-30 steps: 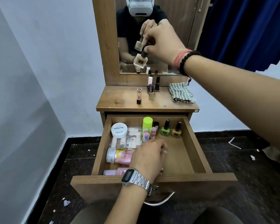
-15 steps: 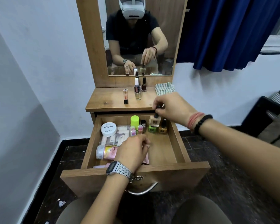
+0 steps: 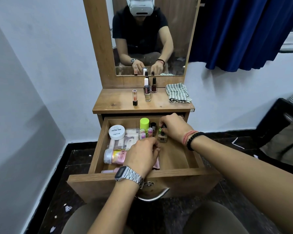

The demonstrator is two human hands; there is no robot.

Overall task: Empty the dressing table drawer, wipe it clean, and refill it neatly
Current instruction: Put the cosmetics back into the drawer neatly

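The wooden drawer [image 3: 191,149] of the dressing table is pulled out. My right hand [image 3: 175,127] pinches the black cap of a beige nail polish bottle [image 3: 162,139], which stands on the drawer floor at the back. Other polish bottles behind it are mostly hidden by this hand. My left hand [image 3: 142,156] rests in the drawer's middle with loosely curled fingers, and I see nothing in its grasp. To the left lie a white jar [image 3: 116,132], a green-capped bottle [image 3: 144,123], a clear pouch [image 3: 128,140] and a pink tube [image 3: 114,156].
On the tabletop [image 3: 115,105] stand a lipstick [image 3: 135,97] and three small bottles [image 3: 147,94], with a striped cloth [image 3: 177,92] to the right. A mirror rises behind them. A blue curtain [image 3: 243,31] hangs at the right. The drawer's right half is bare wood.
My right hand came down from in front of the mirror with the beige bottle and set it on the drawer floor. My left hand stayed in the drawer.
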